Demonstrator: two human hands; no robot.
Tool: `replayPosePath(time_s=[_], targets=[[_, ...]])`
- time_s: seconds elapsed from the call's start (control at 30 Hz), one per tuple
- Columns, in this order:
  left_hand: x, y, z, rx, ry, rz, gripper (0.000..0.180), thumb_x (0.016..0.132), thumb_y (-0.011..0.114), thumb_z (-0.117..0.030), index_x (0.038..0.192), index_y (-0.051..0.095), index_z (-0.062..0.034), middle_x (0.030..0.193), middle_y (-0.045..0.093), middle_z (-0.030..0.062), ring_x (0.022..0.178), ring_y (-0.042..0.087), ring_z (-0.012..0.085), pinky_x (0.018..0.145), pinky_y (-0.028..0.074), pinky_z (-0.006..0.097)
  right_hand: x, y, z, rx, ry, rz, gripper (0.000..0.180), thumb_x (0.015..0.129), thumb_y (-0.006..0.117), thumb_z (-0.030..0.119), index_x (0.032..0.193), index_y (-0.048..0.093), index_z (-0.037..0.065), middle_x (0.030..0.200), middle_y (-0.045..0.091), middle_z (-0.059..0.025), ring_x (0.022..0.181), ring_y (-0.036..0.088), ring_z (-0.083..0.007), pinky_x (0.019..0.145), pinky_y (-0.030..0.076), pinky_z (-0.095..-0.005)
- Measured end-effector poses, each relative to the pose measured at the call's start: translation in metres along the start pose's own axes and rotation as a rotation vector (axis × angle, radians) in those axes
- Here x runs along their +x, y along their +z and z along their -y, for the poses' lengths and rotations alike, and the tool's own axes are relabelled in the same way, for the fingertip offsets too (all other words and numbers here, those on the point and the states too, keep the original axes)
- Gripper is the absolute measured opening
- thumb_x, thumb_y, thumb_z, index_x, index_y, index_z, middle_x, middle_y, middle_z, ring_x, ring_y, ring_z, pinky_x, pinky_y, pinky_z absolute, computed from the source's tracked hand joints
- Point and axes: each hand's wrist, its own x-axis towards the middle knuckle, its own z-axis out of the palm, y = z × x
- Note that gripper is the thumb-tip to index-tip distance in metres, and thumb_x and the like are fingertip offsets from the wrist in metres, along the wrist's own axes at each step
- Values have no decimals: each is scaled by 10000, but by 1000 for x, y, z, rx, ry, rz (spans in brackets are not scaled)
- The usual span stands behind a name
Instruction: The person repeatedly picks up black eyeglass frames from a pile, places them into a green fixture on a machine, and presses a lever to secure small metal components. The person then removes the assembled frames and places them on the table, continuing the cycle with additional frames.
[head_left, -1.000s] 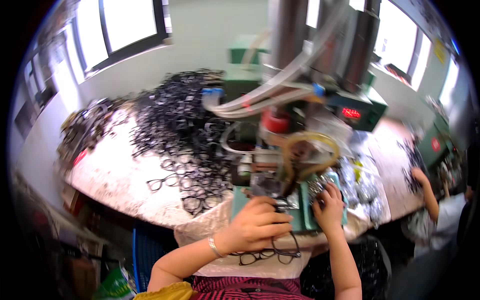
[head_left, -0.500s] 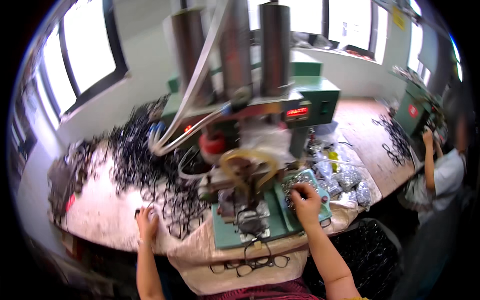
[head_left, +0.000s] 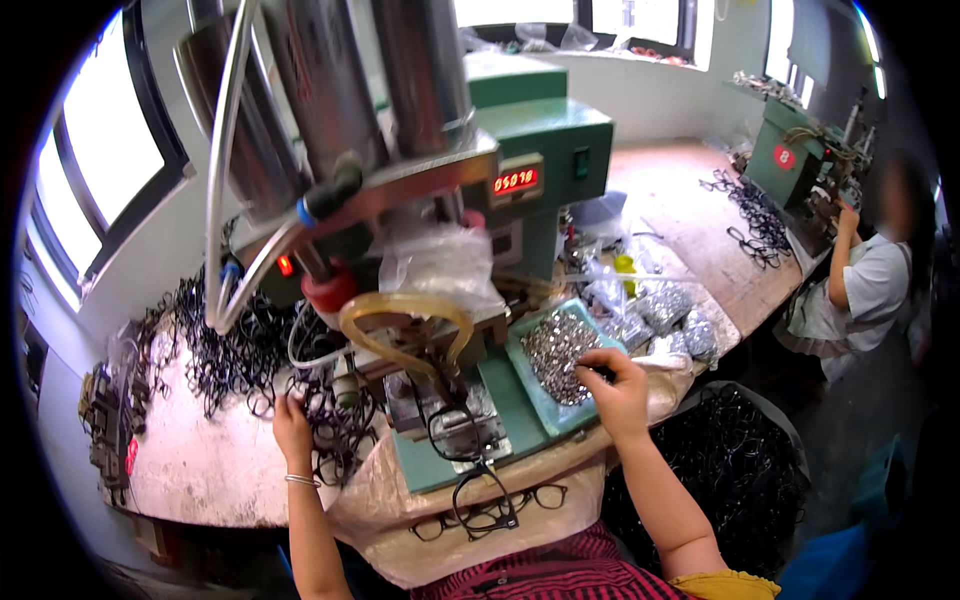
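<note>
Inside blue tray (head_left: pixel 562 416), metal pieces (head_left: pixel 556 352)

From the person's head, a fisheye view looks forward and down at the near machine (head_left: pixel 545 145) and bench (head_left: pixel 220 470). It reaches a window (head_left: pixel 110 150) at left and a co-worker (head_left: pixel 872 285) farther off at right.

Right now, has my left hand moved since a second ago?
Yes: your left hand has moved left, from over the green base to the pile of glasses.
</note>
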Motion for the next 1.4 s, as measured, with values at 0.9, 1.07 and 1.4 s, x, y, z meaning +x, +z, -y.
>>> replayPosePath(time_s=[0.9, 1.07, 1.4], targets=[[-90, -47, -308, -790, 623, 24, 124, 1003, 532, -81, 1084, 582, 0, 988, 649, 169, 929, 643, 250, 819, 539, 384, -39, 101, 99, 525, 154, 383, 530, 835, 699, 12, 1319, 486, -21, 1052, 695, -96, 1025, 637, -153, 964, 447, -289], [-119, -32, -287, -451, 1046, 286, 204, 826, 700, -124, 1024, 748, -131, 1065, 751, 36, 754, 545, 209, 877, 522, 425, -21, 62, 109, -212, -530, 412, 405, 807, 709, 12, 1205, 633, 8, 1125, 693, -125, 1148, 631, -243, 993, 461, -350], [-118, -16, -281, -347, 1110, 353, 240, 783, 720, -198, 1010, 762, -133, 1091, 737, 11, 755, 540, 213, 855, 508, 438, -21, -19, 18, -669, -253, 112, 376, 725, 787, 44, 1089, 692, 44, 929, 662, -94, 879, 609, -251, 825, 481, -373]])
